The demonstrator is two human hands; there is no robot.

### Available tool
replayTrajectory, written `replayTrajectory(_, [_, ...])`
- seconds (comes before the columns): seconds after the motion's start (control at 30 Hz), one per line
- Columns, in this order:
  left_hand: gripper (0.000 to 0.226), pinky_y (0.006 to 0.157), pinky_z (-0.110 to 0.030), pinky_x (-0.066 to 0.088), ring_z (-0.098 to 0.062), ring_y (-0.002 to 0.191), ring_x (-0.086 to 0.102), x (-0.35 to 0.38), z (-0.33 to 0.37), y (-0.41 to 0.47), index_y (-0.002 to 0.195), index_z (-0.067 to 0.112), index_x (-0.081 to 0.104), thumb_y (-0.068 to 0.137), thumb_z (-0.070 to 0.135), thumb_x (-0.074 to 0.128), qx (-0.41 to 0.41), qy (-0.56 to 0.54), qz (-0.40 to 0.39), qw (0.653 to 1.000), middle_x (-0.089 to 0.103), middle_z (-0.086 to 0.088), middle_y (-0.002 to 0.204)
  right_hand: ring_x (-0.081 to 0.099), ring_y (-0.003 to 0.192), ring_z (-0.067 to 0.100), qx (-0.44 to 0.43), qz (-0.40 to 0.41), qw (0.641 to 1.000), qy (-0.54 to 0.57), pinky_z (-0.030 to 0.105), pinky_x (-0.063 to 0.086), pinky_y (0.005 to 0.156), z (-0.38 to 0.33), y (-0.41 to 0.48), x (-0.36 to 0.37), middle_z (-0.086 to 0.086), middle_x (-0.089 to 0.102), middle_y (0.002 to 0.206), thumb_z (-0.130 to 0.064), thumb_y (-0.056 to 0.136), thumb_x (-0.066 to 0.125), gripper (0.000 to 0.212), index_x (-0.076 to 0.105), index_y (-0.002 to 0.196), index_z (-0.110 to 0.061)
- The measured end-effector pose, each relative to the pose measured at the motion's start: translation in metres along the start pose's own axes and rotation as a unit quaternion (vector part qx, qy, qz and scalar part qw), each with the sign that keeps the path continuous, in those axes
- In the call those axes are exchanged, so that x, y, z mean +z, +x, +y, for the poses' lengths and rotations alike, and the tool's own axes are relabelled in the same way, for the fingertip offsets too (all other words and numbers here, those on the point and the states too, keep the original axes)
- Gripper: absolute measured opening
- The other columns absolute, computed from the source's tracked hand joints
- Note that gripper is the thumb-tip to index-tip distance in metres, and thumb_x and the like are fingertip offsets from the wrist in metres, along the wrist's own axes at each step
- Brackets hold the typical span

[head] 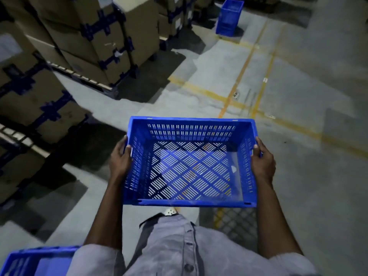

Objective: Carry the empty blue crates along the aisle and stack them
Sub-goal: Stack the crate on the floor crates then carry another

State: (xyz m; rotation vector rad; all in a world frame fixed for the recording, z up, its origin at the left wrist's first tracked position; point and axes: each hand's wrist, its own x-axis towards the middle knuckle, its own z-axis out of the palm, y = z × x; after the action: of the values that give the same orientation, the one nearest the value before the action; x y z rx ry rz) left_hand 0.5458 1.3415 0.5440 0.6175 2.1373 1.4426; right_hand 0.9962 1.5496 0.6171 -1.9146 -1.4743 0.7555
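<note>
I have the empty blue crate [191,130] at centre frame, held level above the floor [318,176]. The left hand [119,158] grips its left rim and the right hand [262,158] its right rim, fingers curled over the edges. A second crate [29,261] shows at lower left, far crates [229,16] stand at top right of centre, and cardboard boxes [89,36] fill the upper left.

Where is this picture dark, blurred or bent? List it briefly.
Head view: dim overall, the edges falling into shadow; the crate held by the left hand and right hand is sharp; the cardboard boxes at left are smeared and lean with the wide-angle lens; the crate's slotted shadow lies on the floor below it.
</note>
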Motion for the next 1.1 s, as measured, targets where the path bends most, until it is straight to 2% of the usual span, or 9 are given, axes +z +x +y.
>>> replayTrajectory(0.2, [0.039,0.107,-0.06,0.064,-0.039,0.125,0.077,0.066,0.05,0.117,0.151,0.056,0.063,0.112,0.051,0.063,0.024,0.005,-0.045,0.999,0.078,-0.008,0.142,0.071,0.12,0.041,0.038,0.075,0.996,0.011,0.048,0.057,0.1,-0.039,0.065,0.025,0.007,0.073,0.143,-0.054,0.113,0.05,0.04,0.055,0.153,-0.06])
replayTrajectory(0.33, [0.031,0.076,-0.035,0.061,-0.023,0.086,0.081,0.121,0.09,0.182,0.138,0.067,0.065,0.115,0.048,0.062,0.026,0.018,-0.028,0.999,0.084,-0.016,0.115,0.072,0.114,0.044,0.033,0.121,0.992,0.001,0.049,0.058,0.093,-0.052,0.126,0.054,0.008,0.075,0.138,-0.053,0.113,0.051,0.04,0.059,0.152,-0.056])
replayTrajectory(0.47, [0.034,0.062,-0.03,0.057,-0.007,0.061,0.074,0.188,0.116,0.262,0.148,0.058,0.064,0.116,0.048,0.062,0.038,0.025,-0.042,0.998,0.081,-0.012,0.09,0.073,0.113,0.043,0.044,0.147,0.988,0.022,0.046,0.058,0.091,-0.066,0.213,0.088,0.008,0.077,0.135,-0.05,0.113,0.054,0.039,0.061,0.152,-0.053])
replayTrajectory(0.6, [0.039,0.071,-0.039,0.061,-0.01,0.069,0.078,0.256,0.142,0.341,0.152,0.062,0.061,0.113,0.057,0.062,0.044,0.048,-0.036,0.997,0.083,-0.011,0.098,0.072,0.114,0.045,0.052,0.15,0.987,0.035,0.046,0.057,0.09,-0.089,0.313,0.115,0.007,0.077,0.135,-0.05,0.113,0.054,0.038,0.062,0.15,-0.053])
replayTrajectory(0.7, [0.041,0.088,-0.053,0.067,-0.027,0.092,0.083,0.3,0.165,0.4,0.152,0.063,0.061,0.111,0.061,0.063,0.052,0.032,-0.034,0.998,0.085,-0.011,0.117,0.072,0.113,0.046,0.041,0.147,0.988,0.038,0.046,0.057,0.089,-0.123,0.389,0.133,0.009,0.078,0.133,-0.051,0.113,0.054,0.037,0.063,0.15,-0.052])
replayTrajectory(0.83, [0.042,0.109,-0.044,0.063,-0.001,0.121,0.076,0.345,0.205,0.461,0.157,0.05,0.062,0.115,0.051,0.064,0.077,0.011,-0.029,0.997,0.073,0.021,0.146,0.073,0.112,0.045,0.021,0.14,0.989,0.037,0.046,0.057,0.088,-0.169,0.479,0.152,0.009,0.079,0.13,-0.05,0.113,0.054,0.037,0.064,0.149,-0.053])
replayTrajectory(0.87, [0.041,0.115,-0.046,0.06,-0.004,0.13,0.073,0.356,0.213,0.476,0.156,0.052,0.062,0.115,0.052,0.064,0.076,0.006,-0.022,0.997,0.07,0.022,0.151,0.073,0.112,0.045,0.015,0.139,0.989,0.038,0.046,0.057,0.088,-0.179,0.501,0.157,0.008,0.079,0.13,-0.049,0.113,0.055,0.037,0.064,0.149,-0.053])
replayTrajectory(0.97, [0.048,0.112,-0.058,0.061,-0.024,0.134,0.074,0.389,0.226,0.535,0.158,0.061,0.057,0.111,0.068,0.062,0.085,0.03,-0.024,0.996,0.069,0.018,0.156,0.072,0.113,0.044,0.005,0.138,0.99,0.043,0.046,0.057,0.089,-0.205,0.564,0.175,0.006,0.078,0.132,-0.048,0.114,0.054,0.037,0.064,0.149,-0.053])
replayTrajectory(1.1, [0.054,0.108,-0.061,0.062,-0.021,0.13,0.075,0.447,0.242,0.618,0.159,0.069,0.05,0.107,0.079,0.058,0.093,0.06,-0.03,0.993,0.069,0.016,0.156,0.072,0.114,0.044,0.01,0.13,0.991,0.028,0.048,0.057,0.091,-0.226,0.647,0.213,0.005,0.078,0.132,-0.049,0.114,0.051,0.038,0.062,0.15,-0.054])
